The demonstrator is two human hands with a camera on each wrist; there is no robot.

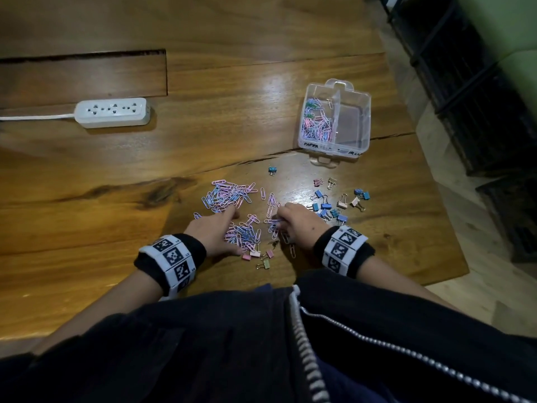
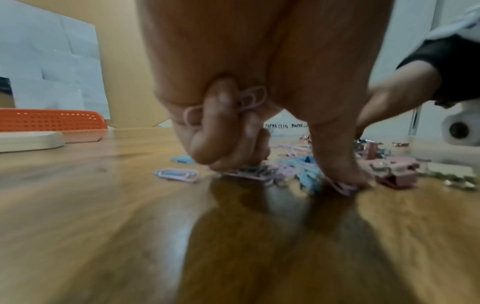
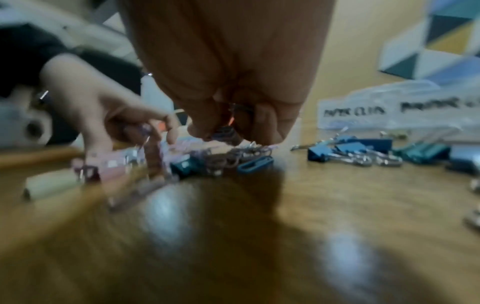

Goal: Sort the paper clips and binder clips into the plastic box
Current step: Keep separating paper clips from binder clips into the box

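The clear plastic box stands open at the back right of the wooden table. Its left compartment holds pink and blue paper clips; the right one looks bare. A loose heap of paper clips lies in front of me, and blue and pink binder clips are scattered to the right. My left hand is down on the heap, fingers curled round pink paper clips, thumb pressing on others. My right hand pinches a small bunch of paper clips just above the table.
A white power strip with its cable lies at the back left. A few binder clips lie between my wrists. The table's right edge drops to the floor beside dark furniture. An orange basket shows in the left wrist view.
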